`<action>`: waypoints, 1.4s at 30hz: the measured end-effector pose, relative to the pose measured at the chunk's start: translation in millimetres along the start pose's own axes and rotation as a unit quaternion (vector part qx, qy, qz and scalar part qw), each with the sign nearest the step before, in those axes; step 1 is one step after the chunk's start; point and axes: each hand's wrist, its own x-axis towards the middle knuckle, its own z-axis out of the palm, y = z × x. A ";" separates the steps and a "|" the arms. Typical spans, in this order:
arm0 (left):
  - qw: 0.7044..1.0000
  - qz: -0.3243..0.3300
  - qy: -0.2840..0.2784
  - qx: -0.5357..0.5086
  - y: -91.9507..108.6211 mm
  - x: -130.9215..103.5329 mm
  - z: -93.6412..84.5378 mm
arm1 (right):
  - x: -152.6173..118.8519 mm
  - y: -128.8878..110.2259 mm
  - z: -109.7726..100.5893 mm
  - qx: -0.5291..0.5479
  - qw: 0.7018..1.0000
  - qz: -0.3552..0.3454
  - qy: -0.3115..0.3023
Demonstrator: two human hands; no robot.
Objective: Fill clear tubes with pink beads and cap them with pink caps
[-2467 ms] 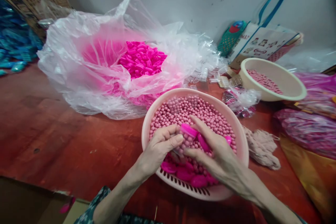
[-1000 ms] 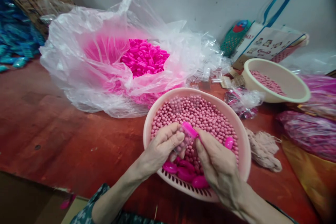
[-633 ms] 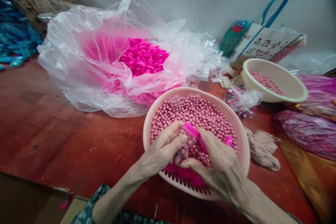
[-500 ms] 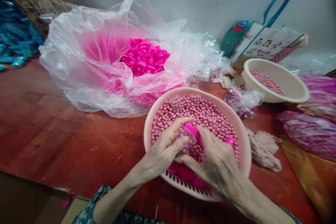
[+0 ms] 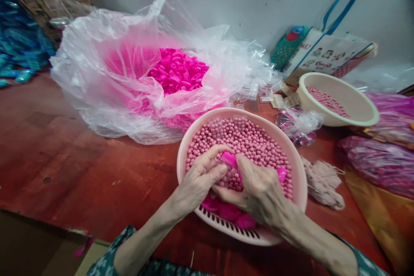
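Over a pale pink plastic basket point(image 5: 302, 181) full of pink beads point(image 5: 261, 142), my two hands meet at one small item. My left hand point(image 5: 203, 174) is closed around a clear plastic container point(image 5: 225, 177) with beads showing through it. A bright pink plastic piece point(image 5: 229, 159) sits at the container's far end, gripped between the fingers and thumb of my right hand point(image 5: 263, 187). My palms hide part of how the two fit together. Several bright pink pieces point(image 5: 229, 212) lie at the basket's near side, and another pink piece point(image 5: 281, 174) rests on the beads at the right.
A clear plastic bag point(image 5: 84, 73) of pink pieces point(image 5: 183, 71) lies behind the basket. Clear containers point(image 5: 254, 90) are heaped beside it. A cream bowl point(image 5: 359, 112) of beads and a beige cloth bundle point(image 5: 323, 183) are at the right; blue pieces point(image 5: 24, 47) are far left.
My right hand has turned slightly and drawn closer to my left, covering more of the pink piece. The container has shifted a little to the left with both hands.
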 end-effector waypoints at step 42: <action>0.997 0.012 0.070 0.021 4.7 0.0 2.2 | 17.5 -4.5 11.5 0.036 0.993 0.062 -0.094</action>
